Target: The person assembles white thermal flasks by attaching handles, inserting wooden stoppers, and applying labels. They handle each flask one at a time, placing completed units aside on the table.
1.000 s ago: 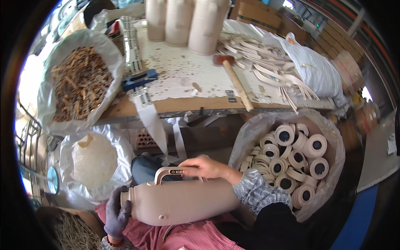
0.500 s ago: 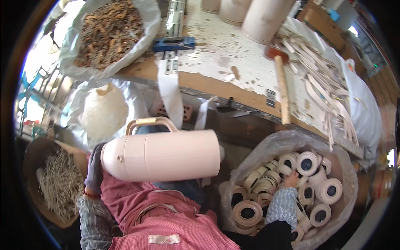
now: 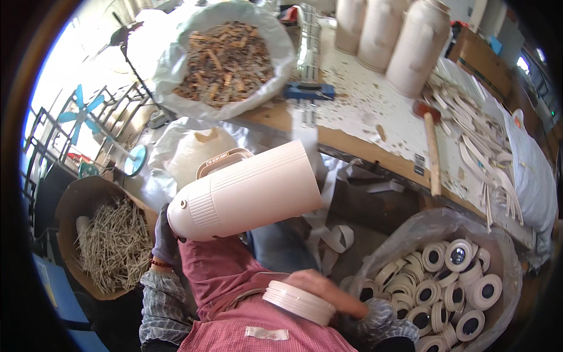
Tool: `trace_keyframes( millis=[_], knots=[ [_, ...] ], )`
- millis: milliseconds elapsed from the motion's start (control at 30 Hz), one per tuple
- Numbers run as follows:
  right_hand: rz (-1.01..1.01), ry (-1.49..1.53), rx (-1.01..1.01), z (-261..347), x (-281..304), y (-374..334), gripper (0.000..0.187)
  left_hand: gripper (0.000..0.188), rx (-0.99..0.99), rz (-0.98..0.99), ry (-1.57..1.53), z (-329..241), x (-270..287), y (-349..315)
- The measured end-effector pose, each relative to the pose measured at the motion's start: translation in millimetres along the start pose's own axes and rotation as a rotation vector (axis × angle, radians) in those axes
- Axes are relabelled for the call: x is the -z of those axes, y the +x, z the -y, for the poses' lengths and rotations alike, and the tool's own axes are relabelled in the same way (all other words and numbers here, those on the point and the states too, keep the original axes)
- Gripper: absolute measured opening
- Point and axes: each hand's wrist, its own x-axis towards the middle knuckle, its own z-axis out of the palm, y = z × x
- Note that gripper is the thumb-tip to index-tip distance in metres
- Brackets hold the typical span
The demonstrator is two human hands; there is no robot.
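A pale pink thermos jug (image 3: 252, 190) lies slantwise above my lap, its handle turned up and its wide end toward the right. My left hand (image 3: 165, 236), in a grey glove, grips the narrow end, and its fingers are partly hidden behind the jug. In front of my apron, my right hand (image 3: 321, 290) holds a pale pink round base ring (image 3: 296, 303). The ring is tilted and apart from the jug. Right of my lap, a plastic-lined container (image 3: 510, 240) holds many similar rings with dark centres.
Across the front stands a worn white workbench (image 3: 358, 105) bearing several jug bodies (image 3: 419, 47), a mallet (image 3: 433, 154), a pile of pale straps (image 3: 489, 164) and a bag of small brown pieces (image 3: 226, 64). A box of thin sticks (image 3: 114, 246) is at the left.
My right hand has come out of the ring container, carrying one ring to my lap. The jug has tilted, its wide end rising. The whole view has shifted.
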Motion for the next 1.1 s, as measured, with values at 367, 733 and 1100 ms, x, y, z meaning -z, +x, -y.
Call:
trace_keyframes(
  millis=[367, 733, 1100],
  knots=[
    [0.036, 0.432, -0.388, 13.7, 27.9, 55.0, 0.043, 0.038, -0.355, -0.405, 0.186, 31.8, 109.4, -93.1],
    [-0.404, -0.504, 0.56, 62.8, 15.0, 183.4, 0.041, 0.031, -0.49, -0.132, 0.659, 73.4, 91.3, -80.9],
    [-0.402, 0.77, -0.553, -109.3, -8.5, 168.3, 0.037, 0.026, -1.152, 0.151, 1.036, -144.0, -8.9, -137.3]
  ],
)
